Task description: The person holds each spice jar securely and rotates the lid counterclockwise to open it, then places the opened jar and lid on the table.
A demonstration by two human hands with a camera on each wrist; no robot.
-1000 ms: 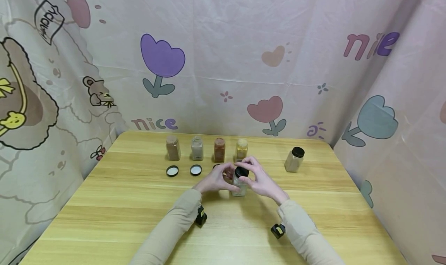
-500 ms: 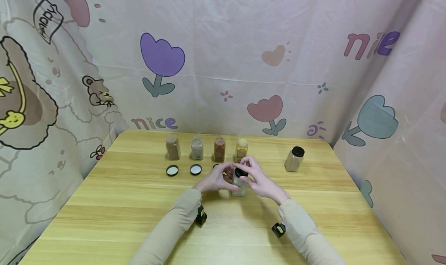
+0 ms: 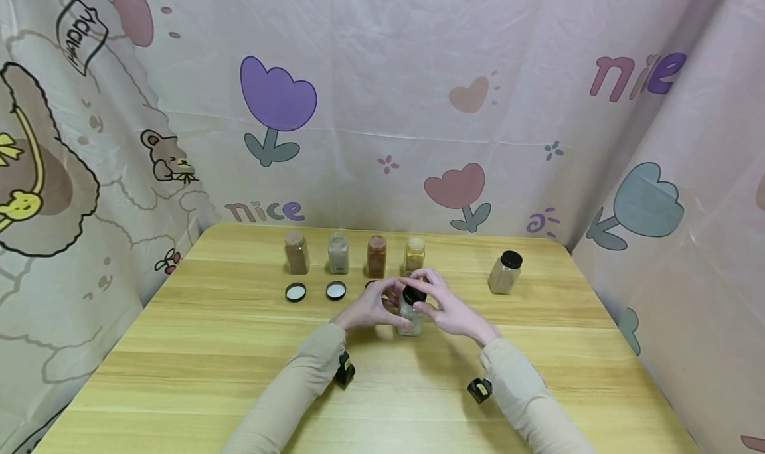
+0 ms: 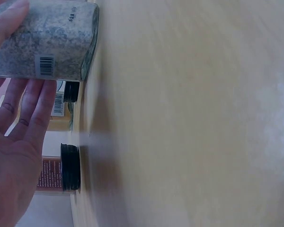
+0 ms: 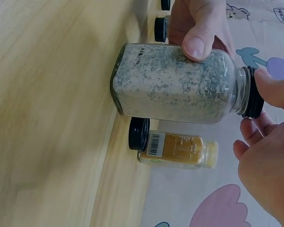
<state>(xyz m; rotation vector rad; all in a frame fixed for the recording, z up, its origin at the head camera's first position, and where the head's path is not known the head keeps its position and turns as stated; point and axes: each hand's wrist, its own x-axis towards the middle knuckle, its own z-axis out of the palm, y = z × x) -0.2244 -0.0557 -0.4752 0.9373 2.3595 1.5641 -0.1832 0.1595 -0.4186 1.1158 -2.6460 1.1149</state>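
A square glass spice jar (image 5: 175, 85) with pale, green-flecked contents stands upright near the middle of the table, facing me. My left hand (image 3: 373, 306) grips its body, thumb on the near side. In the left wrist view the fingers (image 4: 31, 101) reach behind the jar. Up at the neck, my right hand (image 3: 448, 311) pinches the black lid (image 5: 253, 94) between thumb and fingers. Some glass thread shows just below that lid in the right wrist view.
Behind stand lidless jars of brown (image 3: 297, 255), grey-white (image 3: 338, 256), red (image 3: 376, 258) and yellow (image 3: 415, 255) spice. Black lids (image 3: 295, 293) lie in front of them, one partly hidden by my left hand. A jar with its black lid on (image 3: 505, 273) stands at the right.
My right hand shifts its fingers slightly on the lid, and its wrist moves a little up and right. The left hand and the jar stay in place.
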